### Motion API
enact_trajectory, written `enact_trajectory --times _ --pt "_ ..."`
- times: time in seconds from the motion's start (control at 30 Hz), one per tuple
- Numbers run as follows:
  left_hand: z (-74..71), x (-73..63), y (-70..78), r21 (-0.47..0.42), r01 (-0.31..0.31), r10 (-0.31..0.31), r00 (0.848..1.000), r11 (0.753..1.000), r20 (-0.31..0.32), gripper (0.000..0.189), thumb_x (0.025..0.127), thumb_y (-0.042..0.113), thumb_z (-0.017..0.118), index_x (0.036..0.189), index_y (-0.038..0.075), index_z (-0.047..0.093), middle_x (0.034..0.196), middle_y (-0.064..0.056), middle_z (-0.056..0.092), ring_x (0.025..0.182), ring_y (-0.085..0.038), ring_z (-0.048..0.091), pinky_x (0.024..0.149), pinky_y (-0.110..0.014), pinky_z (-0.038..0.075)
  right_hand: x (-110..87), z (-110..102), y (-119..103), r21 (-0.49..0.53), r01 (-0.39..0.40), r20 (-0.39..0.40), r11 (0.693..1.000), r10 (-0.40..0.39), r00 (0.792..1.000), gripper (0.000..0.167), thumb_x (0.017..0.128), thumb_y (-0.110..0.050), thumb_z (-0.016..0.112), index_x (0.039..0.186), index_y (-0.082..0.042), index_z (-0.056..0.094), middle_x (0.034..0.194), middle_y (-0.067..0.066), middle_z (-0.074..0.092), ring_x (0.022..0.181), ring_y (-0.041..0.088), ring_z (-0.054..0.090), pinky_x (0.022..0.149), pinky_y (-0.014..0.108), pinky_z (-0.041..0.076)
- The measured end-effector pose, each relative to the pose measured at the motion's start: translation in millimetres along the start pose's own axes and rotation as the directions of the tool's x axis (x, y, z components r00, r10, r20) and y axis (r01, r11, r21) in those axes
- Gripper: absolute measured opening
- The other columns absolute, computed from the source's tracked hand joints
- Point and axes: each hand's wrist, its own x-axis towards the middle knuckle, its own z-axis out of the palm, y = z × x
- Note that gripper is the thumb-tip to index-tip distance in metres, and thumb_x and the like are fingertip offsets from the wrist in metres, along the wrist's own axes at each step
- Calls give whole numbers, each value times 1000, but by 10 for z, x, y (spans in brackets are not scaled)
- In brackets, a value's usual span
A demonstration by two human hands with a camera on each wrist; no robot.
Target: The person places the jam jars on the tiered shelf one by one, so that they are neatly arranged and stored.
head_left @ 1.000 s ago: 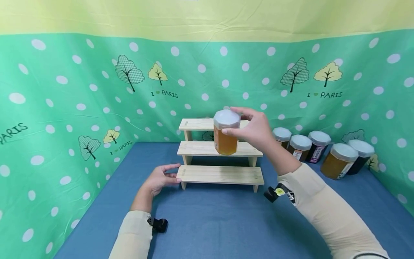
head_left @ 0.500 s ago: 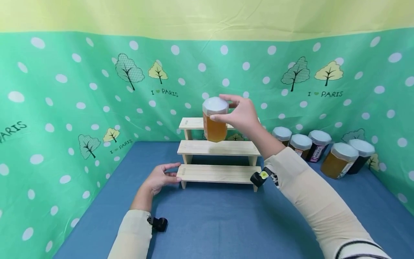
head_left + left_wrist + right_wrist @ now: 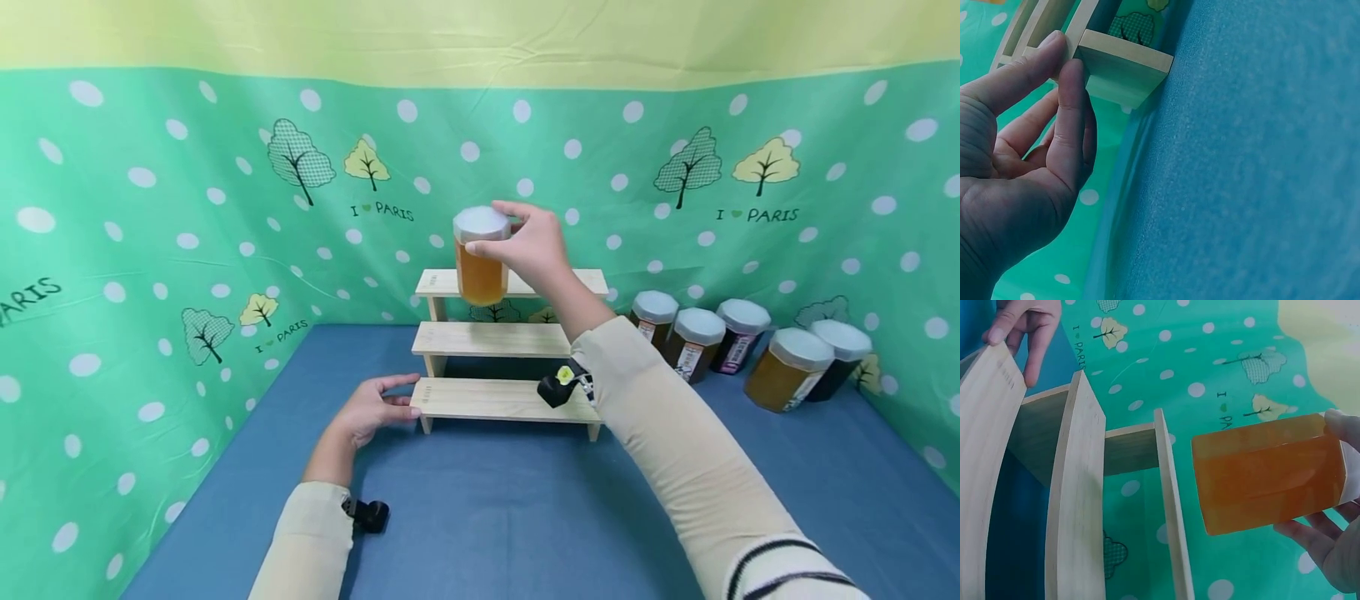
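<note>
My right hand grips an octagonal jar of amber honey around its white lid, thumb on the near side. The jar is upright in the air, overlapping the top step in the head view. In the right wrist view the honey jar is beyond the top board, with a gap between them. My left hand pinches the left end of the lowest board of a three-step wooden display shelf. Up close in the left wrist view, thumb and fingertips of the left hand meet at the board's corner.
To the right of the shelf stand several white-lidded jars, among them a brown jar, a dark purple-labelled jar and an amber jar. A blue cloth covers the table. Behind hangs a green dotted curtain.
My right hand has carried the honey jar up, leftward and farther back, from in front of the middle step to the height of the top step. The left hand has stayed on the shelf.
</note>
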Motion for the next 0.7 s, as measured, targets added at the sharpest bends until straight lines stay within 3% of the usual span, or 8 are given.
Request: enact_trajectory --times 0.2,0.5,0.7 --pt "-12 3 -8 -9 2 -2 1000 1000 -4 69 78 -8 77 141 -2 48 111 -21 65 90 -23 68 79 -40 58 90 91 60 12 2 -14 1000 -2 1000 71 74 -27 87 137 -13 58 128 6 59 105 19 57 86 30 52" --pt "0 -11 -5 -11 4 -4 1000 1000 -3 69 79 -6 77 142 -1 48 114 -23 65 90 -22 68 82 -43 57 187 197 188 -26 4 -44 1000 -5 999 72 76 -27 86 139 -10 55 138 7 54 118 21 54 93 32 51" --pt "-2 6 -6 3 -4 4 1000 1000 -9 69 78 -6 78 141 -2 49 113 -22 65 90 -22 68 79 -41 58 186 167 284 6 39 -17 999 -38 999 71 82 -26 81 144 -13 49 141 5 49 118 23 52 94 34 49"
